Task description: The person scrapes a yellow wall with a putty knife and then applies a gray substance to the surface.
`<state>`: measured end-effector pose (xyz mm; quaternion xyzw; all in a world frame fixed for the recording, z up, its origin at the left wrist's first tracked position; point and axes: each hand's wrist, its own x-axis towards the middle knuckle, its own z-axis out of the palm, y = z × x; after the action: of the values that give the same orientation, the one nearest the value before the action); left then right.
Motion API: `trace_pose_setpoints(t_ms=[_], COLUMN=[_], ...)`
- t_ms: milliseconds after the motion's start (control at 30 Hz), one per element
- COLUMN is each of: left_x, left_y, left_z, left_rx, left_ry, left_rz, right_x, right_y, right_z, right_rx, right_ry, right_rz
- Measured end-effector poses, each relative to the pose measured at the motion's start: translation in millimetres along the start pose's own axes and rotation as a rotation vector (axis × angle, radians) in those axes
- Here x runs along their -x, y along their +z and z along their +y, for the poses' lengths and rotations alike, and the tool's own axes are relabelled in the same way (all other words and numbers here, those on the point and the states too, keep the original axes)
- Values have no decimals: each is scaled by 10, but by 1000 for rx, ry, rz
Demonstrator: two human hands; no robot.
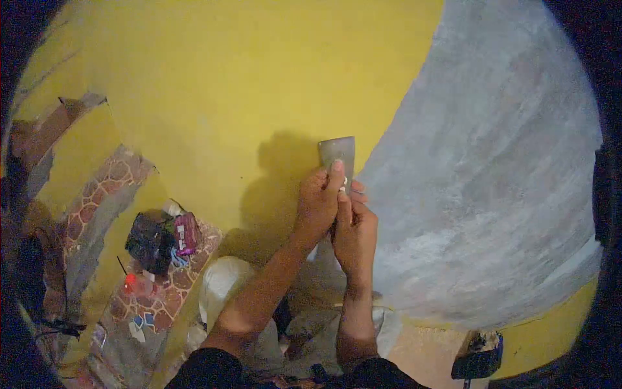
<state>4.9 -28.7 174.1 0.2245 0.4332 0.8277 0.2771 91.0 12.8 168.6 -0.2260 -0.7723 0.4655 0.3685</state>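
Note:
Near the middle of the head view, both hands are together on a flat grey scraper blade (339,152), its wide edge pointing up. My left hand (317,206) is closed on its left side, with the thumb lying over the blade's face. Close against it, my right hand (355,236) grips the lower part from the right, thumb pointing up. A small whitish bit (344,185) shows between the thumbs. The handle is hidden by the fingers. Behind the hands are a yellow wall (246,78) and a grey plastered area (486,162).
At the lower left, a stone-patterned ledge (178,285) holds a black bag (148,243), a pink packet (186,233) and a red item (131,282). A pale rounded sack-like thing (223,282) is below my left forearm. A dark box-like object (478,356) sits at the lower right.

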Motion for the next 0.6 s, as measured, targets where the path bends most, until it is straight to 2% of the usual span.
trace_pose_setpoints(t_ms=[67, 100, 200, 300, 367, 433, 467, 567, 600], left_x=[17, 48, 99, 217, 299, 263, 242, 263, 244], left_y=[-36, -79, -282, -363, -263, -337, -374, -376, -377], left_z=[11, -38, -336, -549, -497, -659, -720, -661, -640], left_rx=[18, 24, 13, -4, -202, -219, -228, -166, -169], left_ry=[130, 131, 26, -100, -19, 8, 47, 27, 29], left_rz=[-8, -8, -13, -5, -6, -53, -105, -86, -85], right_x=[-12, 28, 275, 447, 524, 575, 597, 577, 544], right_y=[51, 76, 178, 199, 194, 205, 225, 263, 267], right_z=[96, 188, 428, 854, 992, 1057, 1055, 891, 894], right_rx=[20, 43, -21, 5, -45, -161, -166, -137, -83], right_ry=[-45, -71, -56, 63, 112, 131, 133, 81, 10], right_rz=[14, 23, 23, 10, 30, 91, 90, 135, 140])
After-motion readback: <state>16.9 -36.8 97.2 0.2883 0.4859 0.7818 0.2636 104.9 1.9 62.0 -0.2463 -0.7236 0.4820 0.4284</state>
